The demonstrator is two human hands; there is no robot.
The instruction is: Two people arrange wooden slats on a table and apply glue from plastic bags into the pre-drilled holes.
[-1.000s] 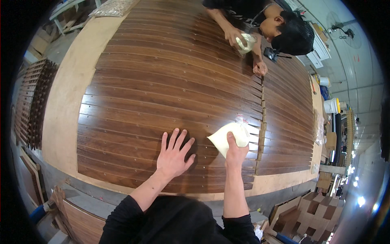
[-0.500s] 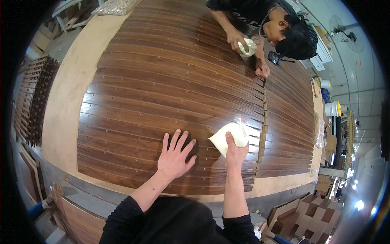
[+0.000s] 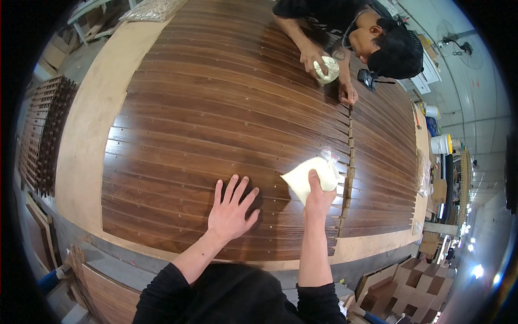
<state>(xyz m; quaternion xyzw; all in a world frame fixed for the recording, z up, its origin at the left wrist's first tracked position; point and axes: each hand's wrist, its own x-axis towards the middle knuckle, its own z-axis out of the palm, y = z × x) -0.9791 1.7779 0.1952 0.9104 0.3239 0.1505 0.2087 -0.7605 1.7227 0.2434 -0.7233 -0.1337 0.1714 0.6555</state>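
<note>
While your left hand (image 3: 231,213) lies flat with fingers spread wide on the dark slatted wood panel (image 3: 216,124), gripping nothing, your right hand (image 3: 318,197) presses a pale folded cloth (image 3: 308,175) against the slats, fingers closed over its near side; how tightly they pinch it cannot be told. Both hands sit close to the near edge of the bench (image 3: 86,140), the cloth just left of the seam where a second slatted panel (image 3: 380,162) begins, toward the near right corner. Your hands are near one another but apart. Across the bench, at its far edge, another person's hand (image 3: 313,56) holds a second pale cloth (image 3: 328,69) on the slats, their other hand (image 3: 348,93) resting beside it on the wood. Stacked dark strips (image 3: 43,135) lie off the bench's left edge.
</note>
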